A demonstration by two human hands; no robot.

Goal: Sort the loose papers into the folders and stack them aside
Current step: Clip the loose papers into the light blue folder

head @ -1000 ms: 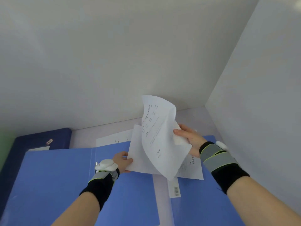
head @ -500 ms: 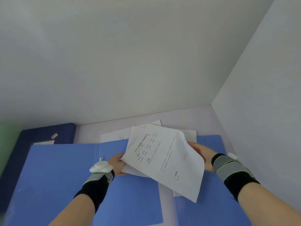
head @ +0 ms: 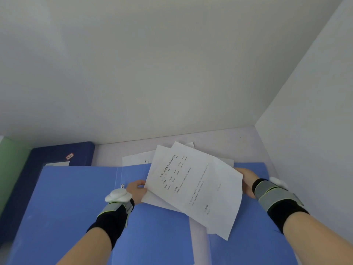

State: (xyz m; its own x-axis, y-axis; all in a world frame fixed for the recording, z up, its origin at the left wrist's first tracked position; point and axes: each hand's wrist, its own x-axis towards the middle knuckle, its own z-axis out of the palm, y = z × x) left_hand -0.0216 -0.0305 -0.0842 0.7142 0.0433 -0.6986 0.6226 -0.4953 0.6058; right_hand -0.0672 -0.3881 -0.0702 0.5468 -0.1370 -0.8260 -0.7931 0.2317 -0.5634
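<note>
- The printed sheet (head: 193, 188) is up front in the middle, held a bit off the open light-blue folder (head: 76, 207). Its near corner hangs over the folder's spine.
- It sits diagonally. The long axis runs from far-left to near-right, with the head of the page at the far-left end, so the text lines climb up and to the right.
- A second sheet (head: 158, 202) peeks out just under it, and more loose papers (head: 137, 159) lie behind on the desk.
- The left hand (head: 136, 190) has its fingers curled onto the left edge of the printed sheet, gripping it.
- The right hand (head: 246, 180) meets the sheet's right edge, but its fingers are tucked behind the paper, so I honestly can't tell how it's holding.
- The heading is black Chinese print and looks like 小学二年级数学上册寒假作业. The smaller lines below it are too tiny to read.
- A dark navy folder (head: 63, 152) lies far left, partly under the blue one, with a small red-and-white label (head: 69, 156) I can't make out.
- Both wrists wear black-and-grey bands with a white puck on top.
- The pale desk (head: 219, 138) sits in a corner of plain white walls (head: 172, 64), and there's a green strip (head: 11, 165) at the far left.
</note>
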